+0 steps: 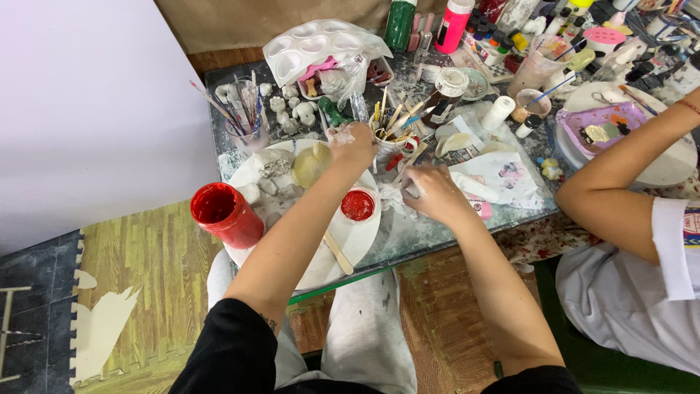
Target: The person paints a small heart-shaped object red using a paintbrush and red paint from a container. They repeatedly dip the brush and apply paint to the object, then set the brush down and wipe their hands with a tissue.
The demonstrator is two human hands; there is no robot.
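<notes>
Red cup (224,212) is sitting at the edge of the white board (321,266), far left. Left hand (352,142) is reaching over the board, fingers curled near a pale clay lump (310,164); grip unclear. Red paint dish (357,205) is lying between the hands. Right hand (433,192) is closing on a white tube (472,187). Another person's arm (620,164) is resting right.

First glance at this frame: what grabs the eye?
The red cup at the near-left table edge and the small red paint lid on the white plate. Above them, the left hand and right hand work amid craft clutter; a second person's arm reaches in from the right.
</notes>
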